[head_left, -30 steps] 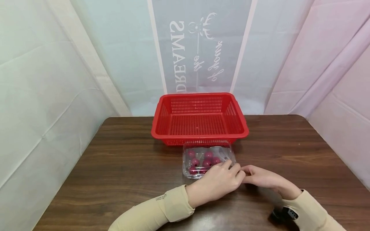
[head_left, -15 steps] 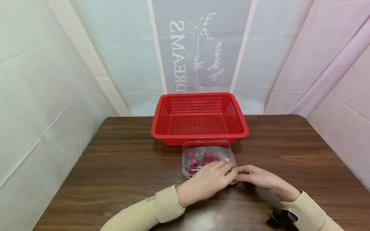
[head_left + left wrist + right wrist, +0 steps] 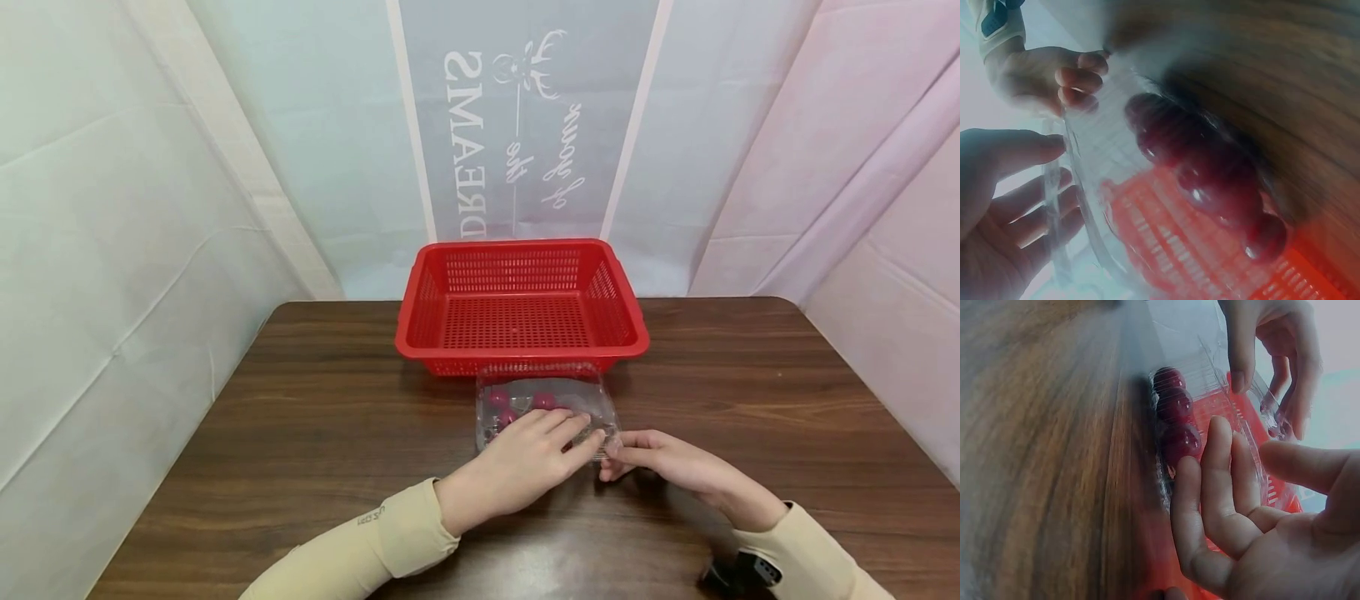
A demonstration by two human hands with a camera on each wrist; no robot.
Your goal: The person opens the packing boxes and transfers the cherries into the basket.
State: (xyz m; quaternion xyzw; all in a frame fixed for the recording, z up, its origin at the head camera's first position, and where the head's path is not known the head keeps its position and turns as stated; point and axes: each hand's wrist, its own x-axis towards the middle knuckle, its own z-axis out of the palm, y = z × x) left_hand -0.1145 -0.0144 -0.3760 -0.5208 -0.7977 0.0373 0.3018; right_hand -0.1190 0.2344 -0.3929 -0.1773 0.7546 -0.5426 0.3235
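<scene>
1. Pale cloth hangings (image 3: 300, 100), with a grey panel bearing mirrored white lettering, hang well beyond both hands and to either side of them.
2. A dark brown wood-grain table (image 3: 300, 467) spreads beneath both hands.
3. A red rectangular plastic basket (image 3: 522, 352) with slotted walls stands upright on it, beyond the hands, just past the clear box.
4. A clear rectangular plastic box (image 3: 562, 392) sits partly under the left hand, its right front corner at the right hand's fingertips. Which of its edges belong to a lid is too hard to tell.
5. The left hand (image 3: 517, 462) reaches across the box's near side, fingers spread and fairly straight, touching the plastic; its wrist view shows the thumb apart from the fingers, with a clear edge between.
6. The right hand (image 3: 686, 471), beside the left hand's fingertips, pinches the box's corner between thumb and fingers.
7. A small black device (image 3: 750, 571) sits at the right hand's cuff.
8. Glossy dark-red round fruits (image 3: 543, 402) lie inside the box, some showing just beyond the left hand's knuckles, the rest hidden beneath it.
</scene>
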